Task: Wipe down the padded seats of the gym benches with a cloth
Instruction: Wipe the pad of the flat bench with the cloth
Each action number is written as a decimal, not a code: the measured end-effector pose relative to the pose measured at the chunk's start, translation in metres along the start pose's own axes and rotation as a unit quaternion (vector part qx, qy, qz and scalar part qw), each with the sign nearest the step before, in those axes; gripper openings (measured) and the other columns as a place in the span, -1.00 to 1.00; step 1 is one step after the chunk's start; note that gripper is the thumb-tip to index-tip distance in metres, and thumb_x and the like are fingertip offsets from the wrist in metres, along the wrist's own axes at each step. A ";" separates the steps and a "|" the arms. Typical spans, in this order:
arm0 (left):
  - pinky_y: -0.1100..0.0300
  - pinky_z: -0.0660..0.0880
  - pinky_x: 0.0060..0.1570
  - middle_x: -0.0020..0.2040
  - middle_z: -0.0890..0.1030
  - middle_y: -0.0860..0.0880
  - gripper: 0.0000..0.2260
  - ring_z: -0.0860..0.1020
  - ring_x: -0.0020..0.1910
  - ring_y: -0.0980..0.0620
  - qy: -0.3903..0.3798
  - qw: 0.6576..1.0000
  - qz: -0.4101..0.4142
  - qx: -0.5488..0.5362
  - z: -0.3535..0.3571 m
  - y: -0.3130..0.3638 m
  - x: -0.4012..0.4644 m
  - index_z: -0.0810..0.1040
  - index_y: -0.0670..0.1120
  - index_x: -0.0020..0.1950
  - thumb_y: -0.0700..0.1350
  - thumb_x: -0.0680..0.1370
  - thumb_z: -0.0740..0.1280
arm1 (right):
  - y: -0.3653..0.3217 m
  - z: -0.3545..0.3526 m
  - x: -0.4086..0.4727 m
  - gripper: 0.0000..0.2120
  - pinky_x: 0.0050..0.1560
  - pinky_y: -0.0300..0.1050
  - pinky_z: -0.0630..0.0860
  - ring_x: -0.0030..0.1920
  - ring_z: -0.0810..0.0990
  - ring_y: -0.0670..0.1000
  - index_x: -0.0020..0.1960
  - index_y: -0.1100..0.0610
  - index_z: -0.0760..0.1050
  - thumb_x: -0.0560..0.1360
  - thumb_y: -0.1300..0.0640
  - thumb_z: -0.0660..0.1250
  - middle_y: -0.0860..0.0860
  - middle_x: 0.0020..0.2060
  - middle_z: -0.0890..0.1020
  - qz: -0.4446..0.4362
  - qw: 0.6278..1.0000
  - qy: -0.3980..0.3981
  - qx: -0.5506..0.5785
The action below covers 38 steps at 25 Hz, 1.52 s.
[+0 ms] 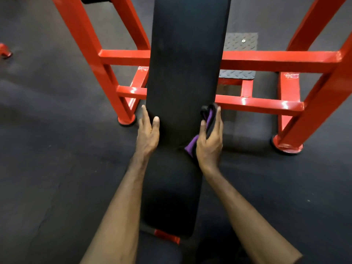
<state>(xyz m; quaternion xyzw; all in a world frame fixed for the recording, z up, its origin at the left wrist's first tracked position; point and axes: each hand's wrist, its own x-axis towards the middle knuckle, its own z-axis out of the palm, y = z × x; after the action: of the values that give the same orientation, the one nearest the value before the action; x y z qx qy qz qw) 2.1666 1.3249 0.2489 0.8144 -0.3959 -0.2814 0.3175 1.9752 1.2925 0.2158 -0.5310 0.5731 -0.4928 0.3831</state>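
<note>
A long black padded bench seat (182, 73) runs from the bottom middle up to the top edge. My left hand (148, 135) lies on its left edge, thumb on top and fingers straight down the side. On the pad's right edge, my right hand (209, 141) grips a purple and black cloth (208, 119) between thumb and fingers, pressing it against the side of the pad. Part of the cloth sticks out below the palm.
A red steel rack frame (266, 60) surrounds the bench with crossbars and angled uprights on both sides. A diamond-plate footplate (241, 42) sits behind the pad. Dark rubber flooring (57, 149) spreads all around. A red foot (5, 50) of other equipment shows at far left.
</note>
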 end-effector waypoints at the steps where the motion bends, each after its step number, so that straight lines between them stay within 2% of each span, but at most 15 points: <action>1: -0.04 0.09 0.63 0.76 0.00 -0.07 -0.37 0.08 0.72 -0.12 -0.007 1.000 0.009 0.000 0.000 0.000 -0.001 -0.15 0.16 0.76 0.19 0.77 0.09 | 0.011 -0.004 -0.026 -0.43 0.58 0.04 0.36 0.62 0.33 -0.05 0.70 0.01 0.21 0.74 -0.10 0.20 -0.04 0.63 0.35 0.011 1.000 0.009 0.001; 5: -0.10 0.12 0.63 0.76 0.00 -0.09 -0.35 0.09 0.72 -0.13 -0.023 0.999 0.027 0.010 -0.004 -0.003 0.005 -0.18 0.12 0.76 0.20 0.78 0.09 | 0.020 -0.001 -0.038 -0.46 0.44 -0.41 0.28 0.56 0.41 -0.04 0.66 0.05 0.30 0.73 -0.08 0.25 -0.02 0.57 0.45 0.058 0.998 0.027 -0.001; 7: -0.10 0.07 0.65 0.77 -0.03 -0.05 -0.35 0.04 0.73 -0.09 -0.031 0.999 0.033 0.005 -0.006 -0.014 0.000 -0.18 0.14 0.75 0.21 0.77 0.10 | 0.017 0.002 -0.018 -0.46 0.39 -0.48 0.23 0.56 0.40 -0.05 0.66 0.06 0.30 0.73 -0.08 0.25 -0.01 0.57 0.45 0.084 0.996 0.024 0.010; 9: -0.14 0.06 0.65 0.77 -0.02 -0.01 -0.36 0.06 0.72 -0.06 -0.042 0.999 0.019 0.000 -0.007 -0.025 -0.010 -0.18 0.20 0.75 0.25 0.76 0.08 | 0.014 0.000 -0.023 -0.45 0.45 -0.42 0.26 0.58 0.38 -0.06 0.67 0.04 0.27 0.74 -0.11 0.22 -0.03 0.59 0.42 0.060 0.998 0.035 -0.003; 12: -0.20 0.11 0.64 0.76 0.04 -0.02 -0.37 0.14 0.71 -0.10 -0.045 0.999 -0.004 -0.023 -0.006 -0.036 -0.022 -0.18 0.27 0.73 0.30 0.75 0.07 | 0.036 -0.005 -0.093 -0.40 0.56 0.01 0.38 0.60 0.36 -0.04 0.70 -0.01 0.19 0.73 -0.19 0.17 -0.07 0.62 0.35 0.045 0.998 0.018 -0.033; 14: -0.15 0.15 0.62 0.76 0.08 -0.01 -0.37 0.18 0.69 -0.10 -0.046 0.998 -0.006 -0.040 -0.007 -0.037 -0.024 -0.15 0.27 0.74 0.29 0.75 0.09 | 0.051 -0.011 -0.128 -0.39 0.56 0.16 0.38 0.62 0.33 -0.02 0.71 -0.06 0.13 0.73 -0.22 0.14 -0.08 0.64 0.31 0.079 0.996 -0.015 -0.050; 19: -0.08 0.27 0.60 0.70 0.29 0.01 -0.34 0.33 0.63 -0.13 -0.056 0.992 -0.054 -0.096 -0.009 -0.056 -0.032 -0.02 0.32 0.72 0.41 0.67 0.14 | 0.037 -0.012 -0.065 -0.47 0.61 -0.01 0.28 0.58 0.36 -0.02 0.67 0.08 0.25 0.75 -0.04 0.21 0.05 0.58 0.42 0.126 0.992 -0.011 -0.013; 21: -0.06 0.31 0.57 0.67 0.36 -0.01 -0.36 0.38 0.60 -0.13 -0.073 0.990 -0.069 -0.102 -0.008 -0.062 -0.035 0.03 0.32 0.71 0.42 0.67 0.13 | 0.041 -0.011 -0.071 -0.44 0.62 -0.03 0.27 0.60 0.35 -0.02 0.66 0.09 0.26 0.74 -0.10 0.21 0.04 0.59 0.41 0.113 0.993 -0.002 -0.017; 25: -0.09 0.34 0.56 0.64 0.39 0.00 -0.33 0.39 0.58 -0.07 -0.060 0.988 -0.044 -0.132 -0.007 -0.070 -0.029 0.14 0.27 0.68 0.47 0.63 0.15 | 0.078 -0.023 -0.172 -0.24 0.68 0.08 0.15 0.65 0.24 -0.02 0.68 0.08 0.22 0.64 -0.36 0.14 0.02 0.64 0.33 0.177 0.981 -0.019 -0.071; 27: -0.09 0.32 0.58 0.65 0.37 0.01 -0.30 0.38 0.59 -0.04 -0.064 0.988 -0.047 -0.132 -0.005 -0.073 -0.028 0.15 0.23 0.68 0.49 0.61 0.14 | 0.078 -0.028 -0.166 -0.31 0.67 0.10 0.19 0.64 0.28 0.02 0.68 0.00 0.22 0.67 -0.33 0.16 0.02 0.62 0.36 0.230 0.971 -0.017 -0.068; 29: -0.07 0.32 0.58 0.64 0.37 -0.01 -0.32 0.38 0.59 -0.05 -0.052 0.989 -0.048 -0.130 0.000 -0.077 -0.030 0.16 0.19 0.69 0.45 0.64 0.14 | 0.066 -0.026 -0.125 -0.47 0.59 -0.11 0.29 0.56 0.38 -0.05 0.66 0.02 0.27 0.74 -0.11 0.21 -0.04 0.55 0.45 0.241 0.970 -0.017 -0.001; 31: -0.01 0.32 0.54 0.64 0.36 -0.04 -0.36 0.38 0.58 -0.07 -0.043 0.991 -0.040 -0.122 0.003 -0.077 -0.029 0.16 0.15 0.70 0.38 0.69 0.14 | 0.064 -0.021 -0.090 -0.50 0.48 -0.35 0.32 0.49 0.40 -0.19 0.66 0.03 0.29 0.75 -0.05 0.22 -0.16 0.48 0.47 0.219 0.975 -0.013 0.036; 32: 0.01 0.32 0.51 0.63 0.36 -0.06 -0.38 0.38 0.57 -0.08 -0.042 0.991 -0.040 -0.119 0.004 -0.076 -0.028 0.16 0.14 0.70 0.35 0.70 0.14 | 0.067 -0.022 -0.093 -0.46 0.52 -0.32 0.30 0.51 0.38 -0.19 0.66 0.02 0.28 0.74 -0.12 0.22 -0.16 0.50 0.45 0.215 0.976 0.001 0.029; 35: 0.05 0.30 0.47 0.63 0.35 -0.07 -0.39 0.38 0.57 -0.08 -0.031 0.992 -0.022 -0.118 0.006 -0.078 -0.028 0.16 0.12 0.71 0.33 0.71 0.13 | 0.103 -0.037 -0.179 -0.22 0.70 0.07 0.08 0.66 0.21 0.01 0.71 0.01 0.18 0.65 -0.42 0.14 -0.04 0.64 0.30 0.307 0.949 -0.007 -0.073; 38: 0.10 0.27 0.46 0.66 0.31 -0.05 -0.35 0.35 0.58 -0.05 -0.046 0.991 -0.024 -0.122 0.006 -0.081 -0.025 0.13 0.12 0.72 0.36 0.70 0.12 | 0.118 -0.044 -0.211 -0.28 0.66 0.12 0.20 0.62 0.31 0.08 0.68 0.02 0.25 0.65 -0.36 0.19 -0.02 0.60 0.38 0.396 0.916 -0.042 -0.059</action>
<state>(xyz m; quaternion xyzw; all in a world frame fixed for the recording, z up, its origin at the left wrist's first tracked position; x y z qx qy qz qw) 2.1867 1.3827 0.1902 0.7652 -0.3531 -0.3722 0.3890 1.9359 1.5018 0.0926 -0.3027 0.7476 -0.2436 0.5387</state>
